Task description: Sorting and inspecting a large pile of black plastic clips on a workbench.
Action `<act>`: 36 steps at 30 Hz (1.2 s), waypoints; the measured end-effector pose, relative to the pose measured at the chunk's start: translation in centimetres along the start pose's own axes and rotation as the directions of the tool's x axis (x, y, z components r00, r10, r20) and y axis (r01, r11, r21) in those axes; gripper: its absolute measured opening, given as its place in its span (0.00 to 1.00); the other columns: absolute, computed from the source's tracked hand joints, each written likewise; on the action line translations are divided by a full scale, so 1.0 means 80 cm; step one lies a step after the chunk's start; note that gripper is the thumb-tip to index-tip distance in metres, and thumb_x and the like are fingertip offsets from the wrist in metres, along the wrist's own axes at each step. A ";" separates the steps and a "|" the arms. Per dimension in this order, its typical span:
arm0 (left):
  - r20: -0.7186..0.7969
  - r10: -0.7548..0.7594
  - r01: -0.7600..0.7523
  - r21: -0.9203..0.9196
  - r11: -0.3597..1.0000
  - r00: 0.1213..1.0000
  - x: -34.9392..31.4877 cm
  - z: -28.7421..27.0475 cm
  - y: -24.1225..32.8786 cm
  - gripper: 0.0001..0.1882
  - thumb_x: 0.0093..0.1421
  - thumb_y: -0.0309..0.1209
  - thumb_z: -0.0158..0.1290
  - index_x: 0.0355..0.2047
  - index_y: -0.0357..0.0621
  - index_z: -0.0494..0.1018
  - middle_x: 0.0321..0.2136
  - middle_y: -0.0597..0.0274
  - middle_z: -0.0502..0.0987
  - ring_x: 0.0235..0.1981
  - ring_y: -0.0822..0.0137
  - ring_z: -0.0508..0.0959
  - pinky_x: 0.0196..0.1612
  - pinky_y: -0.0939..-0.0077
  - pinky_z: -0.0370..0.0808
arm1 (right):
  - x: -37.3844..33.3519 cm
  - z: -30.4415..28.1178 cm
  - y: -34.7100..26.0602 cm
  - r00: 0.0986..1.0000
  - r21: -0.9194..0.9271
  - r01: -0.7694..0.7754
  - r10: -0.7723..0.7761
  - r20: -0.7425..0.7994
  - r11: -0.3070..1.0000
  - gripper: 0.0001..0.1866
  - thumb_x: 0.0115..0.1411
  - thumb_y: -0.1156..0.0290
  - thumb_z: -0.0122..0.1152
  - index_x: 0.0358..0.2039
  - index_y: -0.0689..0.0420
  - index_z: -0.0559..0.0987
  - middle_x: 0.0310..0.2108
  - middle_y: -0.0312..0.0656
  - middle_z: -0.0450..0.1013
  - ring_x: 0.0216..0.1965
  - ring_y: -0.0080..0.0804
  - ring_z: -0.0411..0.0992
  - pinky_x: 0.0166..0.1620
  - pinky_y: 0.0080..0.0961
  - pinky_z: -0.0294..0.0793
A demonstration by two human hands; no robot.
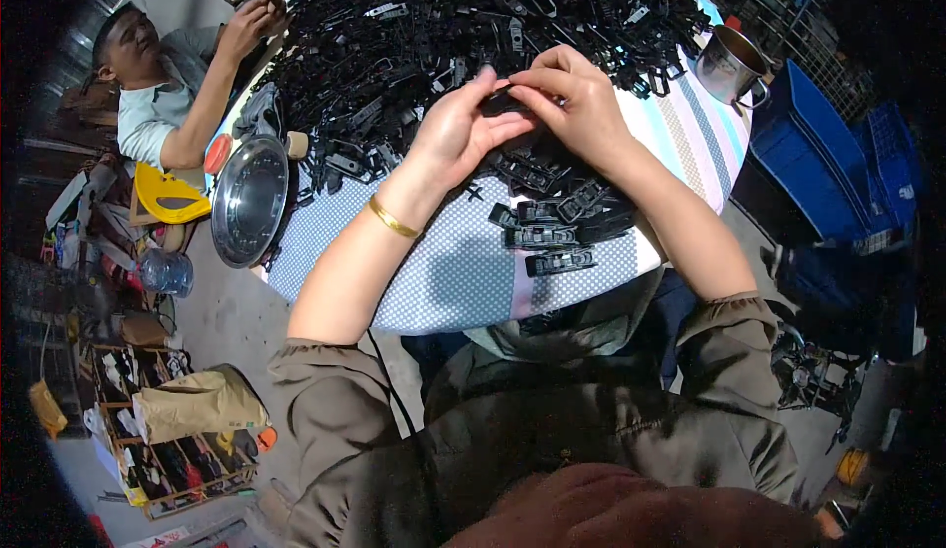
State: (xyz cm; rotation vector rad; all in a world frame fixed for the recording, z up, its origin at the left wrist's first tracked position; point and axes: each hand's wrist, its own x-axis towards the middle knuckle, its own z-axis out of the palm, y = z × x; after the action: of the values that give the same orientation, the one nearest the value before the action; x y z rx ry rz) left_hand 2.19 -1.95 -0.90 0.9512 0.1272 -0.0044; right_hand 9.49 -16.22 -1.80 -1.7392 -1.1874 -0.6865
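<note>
Over the table, my left hand (459, 126) and my right hand (574, 100) meet, fingertips nearly touching. Between them is a small black plastic part (502, 93), mostly hidden by the fingers. My right thumb and forefinger pinch it, while the left thumb and fingers close round its other side. Beyond my hands spreads a large heap of black plastic parts (424, 35), many long and narrow. Several black clip-like pieces (545, 237) lie in a small group on the cloth, nearer to me and below my right hand.
A patterned cloth (394, 287) covers the rounded table (729, 144). At its left edge sits a shiny metal basin (250, 203); at the right, a metal mug (729, 67). Blue crates (813, 154) stand to the right. Another person (172, 90) works at the far left.
</note>
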 end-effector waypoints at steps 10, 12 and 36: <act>0.200 0.144 -0.208 0.347 0.915 0.969 -0.006 0.001 -0.010 0.22 0.63 0.33 0.36 0.55 0.33 0.53 0.47 0.51 0.66 0.42 0.63 0.74 0.47 0.71 0.73 | 0.005 -0.009 0.011 0.999 0.050 -0.025 0.023 0.049 0.998 0.07 0.46 0.73 0.63 0.29 0.56 0.80 0.33 0.39 0.70 0.30 0.27 0.71 0.31 0.18 0.70; 0.225 0.139 -0.216 0.365 0.906 0.964 -0.005 0.004 -0.005 0.21 0.63 0.32 0.37 0.54 0.32 0.54 0.45 0.52 0.67 0.41 0.62 0.74 0.46 0.72 0.73 | 0.006 -0.010 0.018 0.994 0.112 -0.075 0.066 0.085 0.991 0.08 0.48 0.73 0.61 0.30 0.57 0.80 0.36 0.39 0.70 0.32 0.25 0.71 0.33 0.17 0.69; -0.017 0.021 -0.018 0.194 0.981 1.000 -0.010 -0.002 0.000 0.19 0.64 0.28 0.34 0.51 0.26 0.55 0.45 0.43 0.66 0.41 0.57 0.74 0.46 0.71 0.73 | 0.013 -0.035 0.024 0.778 0.414 -0.602 0.383 0.499 0.683 0.14 0.48 0.65 0.64 0.31 0.61 0.77 0.26 0.34 0.73 0.27 0.17 0.68 0.32 0.13 0.66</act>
State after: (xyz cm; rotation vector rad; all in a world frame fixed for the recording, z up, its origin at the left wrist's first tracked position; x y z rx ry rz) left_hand 1.39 -1.90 -0.92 1.1471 0.1363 0.0104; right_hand 11.81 -18.52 -0.42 -1.5967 -0.9375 0.3385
